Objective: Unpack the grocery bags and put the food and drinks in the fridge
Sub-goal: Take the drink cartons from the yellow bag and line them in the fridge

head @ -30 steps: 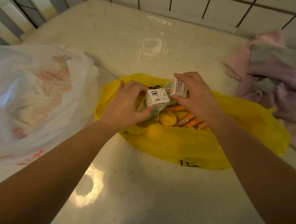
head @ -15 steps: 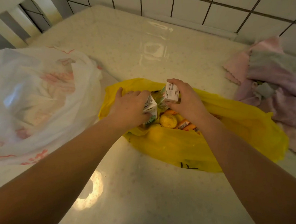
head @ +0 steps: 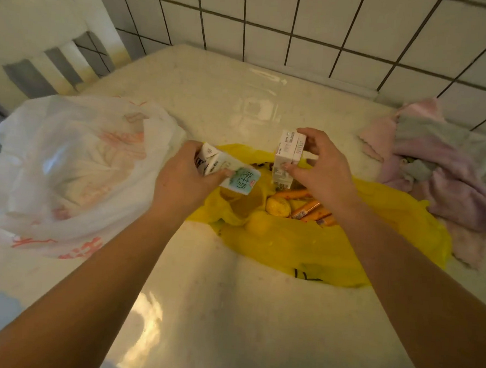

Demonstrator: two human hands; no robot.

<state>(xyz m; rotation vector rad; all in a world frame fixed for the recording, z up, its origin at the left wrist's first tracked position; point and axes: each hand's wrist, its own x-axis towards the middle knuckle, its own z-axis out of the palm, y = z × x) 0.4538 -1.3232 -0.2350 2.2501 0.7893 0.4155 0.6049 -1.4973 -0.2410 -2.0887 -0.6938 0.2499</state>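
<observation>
I take the yellow bag [head: 303,254] as reference; it lies open on the table [head: 198,310].

1. Left hand [head: 178,182]: I have it above the bag's left edge, fingers and thumb curled round a small milk carton [head: 227,169]. The carton is tilted, its pale green printed face toward the bag's opening and its folded white top toward the white bag [head: 64,171].

2. Right hand [head: 323,172]: I have it above the bag's far edge, thumb and fingers pinching a second carton [head: 286,161]. This carton stands upright, white with small print, its lower end just over the bag's opening. The two cartons are apart and do not touch.

3. Inside the bag's opening I see a yellow round fruit [head: 277,206] and, just right of it, several orange packets [head: 310,210] lying side by side. I cannot read their labels.

4. The white bag, with red print, lies crumpled to the left of the yellow bag, close beside it.

5. A heap of pink and grey cloths [head: 438,174] lies to the right of the yellow bag, against the tiled wall [head: 304,24].

6. A white chair back [head: 44,40] stands beyond the white bag.
</observation>
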